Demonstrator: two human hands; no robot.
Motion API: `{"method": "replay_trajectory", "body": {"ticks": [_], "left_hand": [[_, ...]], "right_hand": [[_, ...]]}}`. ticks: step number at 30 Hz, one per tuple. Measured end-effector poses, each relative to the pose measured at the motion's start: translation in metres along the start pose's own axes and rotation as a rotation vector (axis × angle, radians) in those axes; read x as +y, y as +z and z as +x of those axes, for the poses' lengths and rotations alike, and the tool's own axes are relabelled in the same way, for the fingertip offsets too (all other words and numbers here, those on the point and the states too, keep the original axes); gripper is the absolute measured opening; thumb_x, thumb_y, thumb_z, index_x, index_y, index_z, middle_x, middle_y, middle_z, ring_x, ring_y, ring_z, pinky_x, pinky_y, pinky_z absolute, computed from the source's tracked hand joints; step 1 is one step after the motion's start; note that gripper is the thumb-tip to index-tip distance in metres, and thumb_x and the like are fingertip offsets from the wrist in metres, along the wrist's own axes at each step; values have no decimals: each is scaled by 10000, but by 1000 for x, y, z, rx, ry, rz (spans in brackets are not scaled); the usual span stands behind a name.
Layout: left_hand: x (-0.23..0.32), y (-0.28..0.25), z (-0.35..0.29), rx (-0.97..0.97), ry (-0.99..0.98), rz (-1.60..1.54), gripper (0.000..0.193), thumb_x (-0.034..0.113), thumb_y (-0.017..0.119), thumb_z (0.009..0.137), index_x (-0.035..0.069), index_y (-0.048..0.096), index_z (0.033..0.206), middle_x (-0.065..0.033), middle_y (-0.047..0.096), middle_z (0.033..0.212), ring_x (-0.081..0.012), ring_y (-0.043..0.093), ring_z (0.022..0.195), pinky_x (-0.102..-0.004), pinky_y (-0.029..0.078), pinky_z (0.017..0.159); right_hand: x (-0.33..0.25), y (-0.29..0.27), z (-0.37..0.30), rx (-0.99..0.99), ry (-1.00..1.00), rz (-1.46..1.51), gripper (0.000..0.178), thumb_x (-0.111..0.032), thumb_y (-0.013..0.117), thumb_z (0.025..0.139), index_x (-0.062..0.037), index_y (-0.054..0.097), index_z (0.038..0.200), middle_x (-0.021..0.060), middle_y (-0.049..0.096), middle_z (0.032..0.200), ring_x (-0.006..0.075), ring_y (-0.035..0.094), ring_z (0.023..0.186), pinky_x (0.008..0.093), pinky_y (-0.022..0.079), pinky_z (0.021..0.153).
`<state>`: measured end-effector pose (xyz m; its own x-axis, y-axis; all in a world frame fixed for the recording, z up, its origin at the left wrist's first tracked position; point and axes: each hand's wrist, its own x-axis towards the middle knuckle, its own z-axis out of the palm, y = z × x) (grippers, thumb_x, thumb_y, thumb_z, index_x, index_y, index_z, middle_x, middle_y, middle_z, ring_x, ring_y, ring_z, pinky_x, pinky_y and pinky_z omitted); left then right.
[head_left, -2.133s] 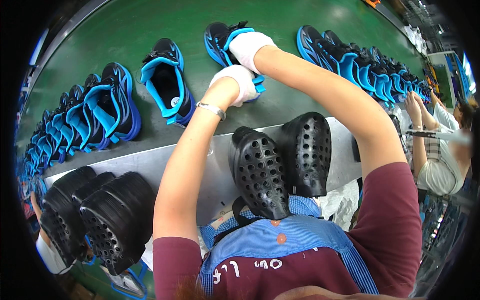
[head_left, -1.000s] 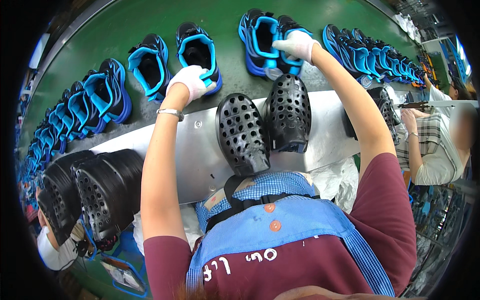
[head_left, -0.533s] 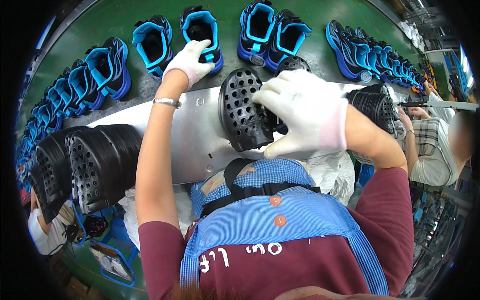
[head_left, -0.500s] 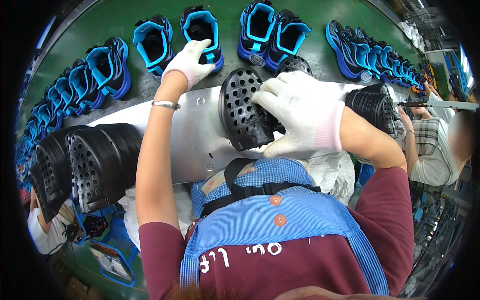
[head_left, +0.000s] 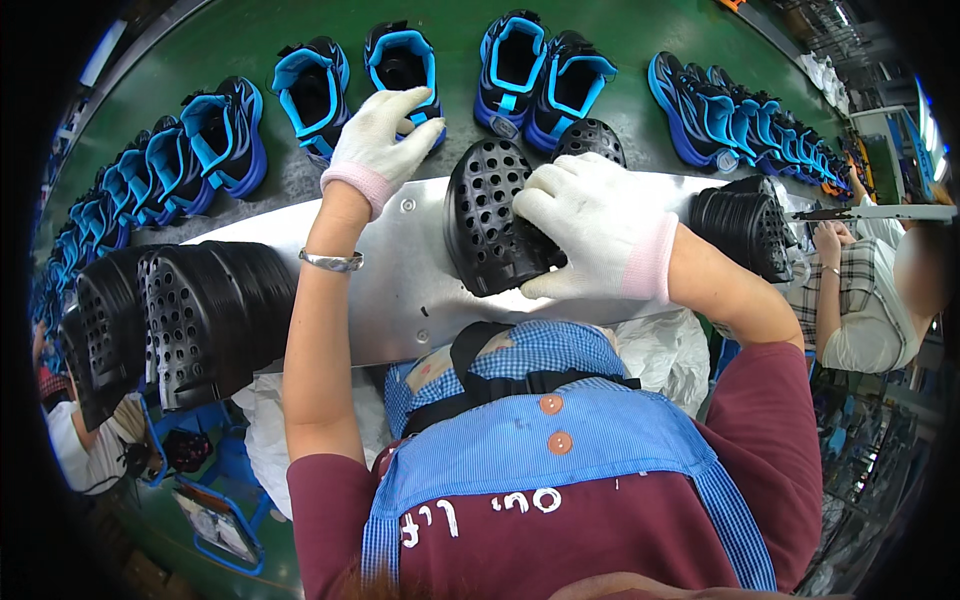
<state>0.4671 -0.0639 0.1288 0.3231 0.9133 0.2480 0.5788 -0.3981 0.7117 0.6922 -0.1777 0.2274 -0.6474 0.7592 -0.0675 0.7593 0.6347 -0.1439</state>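
My left hand (head_left: 383,145), in a white knit glove, is beside the heel of a black and blue sneaker (head_left: 405,62) and partly covers it. Its thumb and fingers are apart, with nothing seen between them. My right hand (head_left: 598,225), gloved the same way, grips a black perforated plastic shoe insert (head_left: 488,215) over the metal strip. Another black insert (head_left: 592,140) shows beyond the knuckles; whether the same hand holds it too is hidden. Left of the left-hand sneaker stands another sneaker (head_left: 311,90), and a pair of sneakers (head_left: 515,70) stands farther right.
Nested black inserts (head_left: 215,320) lie at the left end of the metal strip (head_left: 390,290), more inserts (head_left: 742,225) at its right. Rows of sneakers (head_left: 222,135) line the green table (head_left: 620,30) on both sides. A co-worker (head_left: 865,290) is at the right.
My left hand has drawn back a little from the sneaker, toward me and to the right. My right hand keeps its grip on the insert, barely shifted.
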Motion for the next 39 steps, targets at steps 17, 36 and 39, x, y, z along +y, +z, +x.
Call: {"method": "replay_trajectory", "body": {"ticks": [17,36,39], "left_hand": [[65,-2,3,-126,-191,-1529,514,356,541,973,18,480,1356,-129,639,1117,-225,653,998,-376,565,864],[19,32,73,-241,36,-319,566,430,615,917,-13,584,1268,-173,660,1127,-234,649,1017,-337,521,890],[15,54,75,-324,277,55,430,265,615,882,29,608,1241,-197,604,1238,-352,621,1070,-396,489,952]], "right_hand": [[20,-38,-1,211,151,543,619,-325,765,742,27,571,1213,203,645,1007,331,669,903,382,534,790],[115,-27,12,252,445,239,406,-397,649,839,8,632,865,205,631,715,361,659,702,414,522,652],[134,-21,8,240,440,298,422,-403,623,850,17,649,880,212,617,695,360,647,685,404,517,649]]}}
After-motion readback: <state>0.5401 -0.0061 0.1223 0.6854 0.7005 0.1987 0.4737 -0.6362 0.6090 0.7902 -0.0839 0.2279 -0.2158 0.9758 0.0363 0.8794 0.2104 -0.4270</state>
